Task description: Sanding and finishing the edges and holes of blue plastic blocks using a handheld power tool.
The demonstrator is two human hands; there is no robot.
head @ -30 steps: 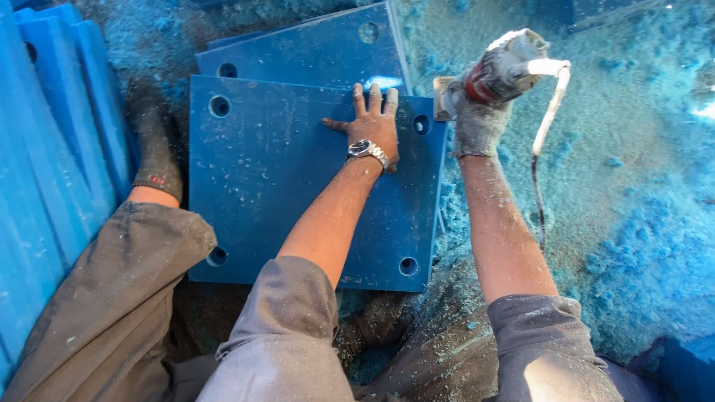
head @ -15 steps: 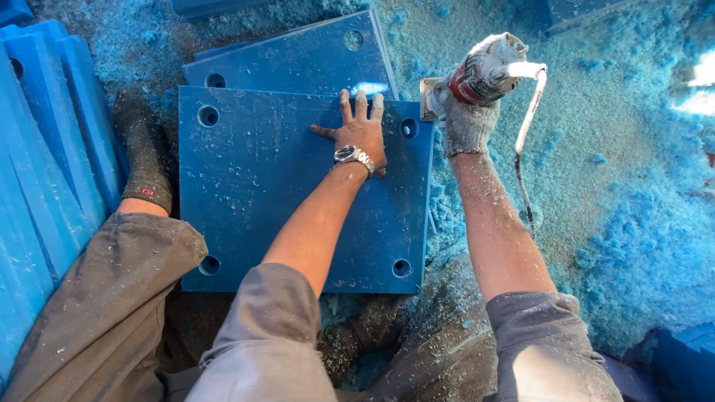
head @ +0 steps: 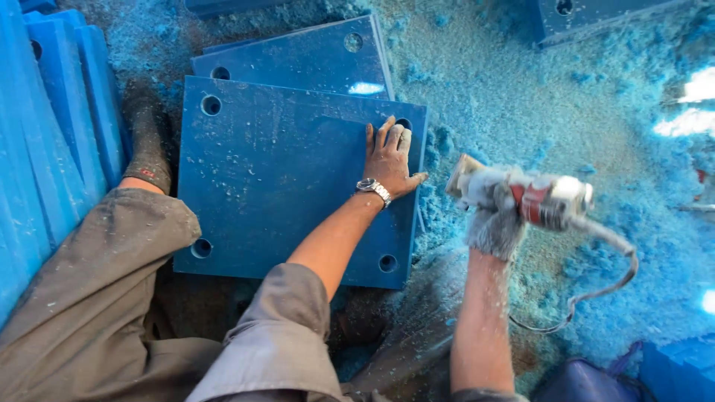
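Note:
A thick blue plastic slab [head: 275, 179] with round holes at its corners lies flat on the floor in front of me. My left hand [head: 389, 158], wearing a wristwatch, presses flat on the slab near its right edge, fingers spread. My right hand [head: 495, 216], in a dusty grey glove, grips a red and silver corded power tool [head: 532, 199] just right of the slab's edge, held off the slab above the shavings. The tool's cord [head: 596, 275] trails down to the right.
A second blue slab [head: 305, 56] lies beneath and behind the first. More blue slabs [head: 52, 126] lean in a stack at the left. Blue shavings [head: 521, 89] cover the floor. My leg and dark sock [head: 149, 149] rest beside the slab's left edge. Another slab [head: 596, 15] sits top right.
My right hand with the tool has moved down and to the right, away from the slab's top right corner. The left hand stays pressed on the slab.

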